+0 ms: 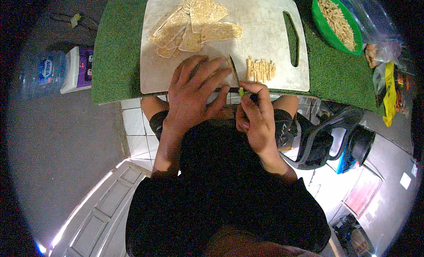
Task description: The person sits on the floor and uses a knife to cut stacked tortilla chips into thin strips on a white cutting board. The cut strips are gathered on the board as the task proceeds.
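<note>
My right hand (256, 116) holds a small knife (235, 71) by its yellow-green handle, with the blade pointing away from me over the near edge of a white cutting board (271, 25). Just left of the blade, my left hand (198, 88) is spread and somewhat blurred, its fingertips over the board; whether anything lies under them cannot be told. Thin slices that look like tempeh (202, 11) lie overlapped in a pile at the board's upper left. To the right of the knife, a row of narrow cut strips (261, 69) lies side by side.
A green plastic bowl (359, 41) of similar strips stands right of the board on a green mat (116, 48). Plastic bags and a yellow packet (390, 94) lie at the far right. Leftward are a white and purple device (78, 69) and a large water bottle (43, 71).
</note>
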A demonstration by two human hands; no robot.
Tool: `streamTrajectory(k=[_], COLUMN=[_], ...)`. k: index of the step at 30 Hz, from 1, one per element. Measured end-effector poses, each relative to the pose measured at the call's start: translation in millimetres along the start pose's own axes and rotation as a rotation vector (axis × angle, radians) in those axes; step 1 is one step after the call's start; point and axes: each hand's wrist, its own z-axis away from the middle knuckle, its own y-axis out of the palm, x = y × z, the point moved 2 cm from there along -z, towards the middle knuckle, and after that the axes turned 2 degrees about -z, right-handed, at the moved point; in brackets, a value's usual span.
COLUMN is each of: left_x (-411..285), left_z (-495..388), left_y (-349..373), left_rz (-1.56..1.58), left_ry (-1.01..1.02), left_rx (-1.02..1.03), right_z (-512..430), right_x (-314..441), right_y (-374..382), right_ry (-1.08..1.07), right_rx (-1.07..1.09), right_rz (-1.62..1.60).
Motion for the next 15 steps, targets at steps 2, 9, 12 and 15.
streamTrajectory(k=[2,9,12,15], left_x=[0.7,-0.2,-1.0,-1.3], left_z=[0.7,-0.2,-1.1,-1.2], left_y=[-1.0,-2.5,-2.9,-3.0], left_rz=[-0.017,-0.036,-0.038,-0.042], left_ry=[0.02,0.019,0.02,0.017], left_rx=[0.019,0.044,0.037,0.05], right_z=[0.8,0.9,1.4,3.0], right_x=[0.6,1.8,1.5,1.1], right_y=[0.9,1.7,1.9,3.7], right_ry=[0.004,0.001,-0.019,-0.032], right_rx=[0.002,-0.003,-0.023,-0.007], right_rz=[-0.019,0.018,0.086,0.074])
